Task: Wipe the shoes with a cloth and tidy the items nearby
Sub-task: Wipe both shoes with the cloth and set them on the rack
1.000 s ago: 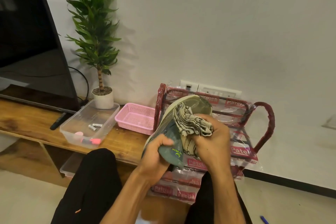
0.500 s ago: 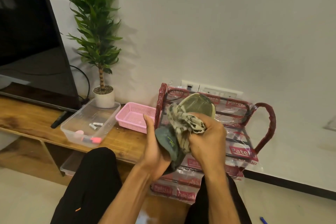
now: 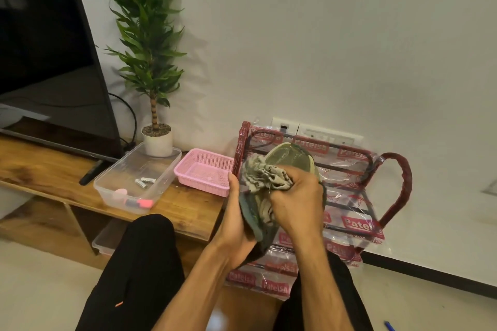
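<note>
Head view: left hand [image 3: 236,226] holds grey-green shoe [image 3: 293,158] from below, thumb upright. Right hand [image 3: 298,204] grips bunched cloth [image 3: 265,173], pressed on shoe. Shoe in air before red rack [image 3: 398,185]. Behind-left, on wooden bench [image 3: 53,169]: clear box [image 3: 107,188], pink basket [image 3: 204,169], potted plant [image 3: 157,140].

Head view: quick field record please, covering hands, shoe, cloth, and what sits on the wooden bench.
left hand: holds shoe at its lower end
right hand: grips cloth, pressed on shoe
shoe: held up in front of rack
tub: on bench, holds batteries and pink marker
basket: pink, on bench, right of tub
plant: potted, behind tub
</note>
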{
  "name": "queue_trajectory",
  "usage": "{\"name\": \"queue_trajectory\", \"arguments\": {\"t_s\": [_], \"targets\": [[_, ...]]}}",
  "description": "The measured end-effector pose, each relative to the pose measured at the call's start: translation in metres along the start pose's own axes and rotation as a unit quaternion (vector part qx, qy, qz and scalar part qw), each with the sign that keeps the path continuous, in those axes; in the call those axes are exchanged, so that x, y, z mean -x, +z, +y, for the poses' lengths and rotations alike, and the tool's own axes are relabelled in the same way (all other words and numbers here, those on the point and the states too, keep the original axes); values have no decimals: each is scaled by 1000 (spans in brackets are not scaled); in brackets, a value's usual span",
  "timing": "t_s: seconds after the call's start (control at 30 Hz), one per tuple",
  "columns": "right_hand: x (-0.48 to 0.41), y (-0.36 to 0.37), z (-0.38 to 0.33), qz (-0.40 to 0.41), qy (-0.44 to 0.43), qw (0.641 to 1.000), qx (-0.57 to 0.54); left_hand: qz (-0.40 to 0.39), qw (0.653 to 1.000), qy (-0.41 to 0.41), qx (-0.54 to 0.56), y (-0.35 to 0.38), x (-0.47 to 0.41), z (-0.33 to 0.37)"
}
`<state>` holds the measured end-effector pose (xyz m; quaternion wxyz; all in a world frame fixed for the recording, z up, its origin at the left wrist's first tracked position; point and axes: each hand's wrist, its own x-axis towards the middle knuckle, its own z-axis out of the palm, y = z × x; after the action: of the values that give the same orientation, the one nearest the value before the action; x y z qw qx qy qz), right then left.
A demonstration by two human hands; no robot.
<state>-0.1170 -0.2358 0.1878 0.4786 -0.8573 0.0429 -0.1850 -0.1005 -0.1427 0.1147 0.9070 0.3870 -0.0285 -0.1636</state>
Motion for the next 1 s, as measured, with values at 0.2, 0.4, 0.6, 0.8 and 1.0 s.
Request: {"name": "queue_trajectory", "arguments": {"t_s": [0.2,0.4,0.6,0.8,1.0], "targets": [[-6,-4,6,-92,88,980,-154,1,998,22,-54,3,3,-1],[-6,4,2,93,-50,994,-7,1,993,21,-115,4,-2,-5],[-1,-8,7,-119,79,984,-109,-1,998,28,-57,-3,2,-4],[-11,1,11,-46,73,990,-114,7,997,28,-71,2,1,-9],[-10,-2,11,-120,86,967,-207,20,998,38,-39,5,1,-6]]}}
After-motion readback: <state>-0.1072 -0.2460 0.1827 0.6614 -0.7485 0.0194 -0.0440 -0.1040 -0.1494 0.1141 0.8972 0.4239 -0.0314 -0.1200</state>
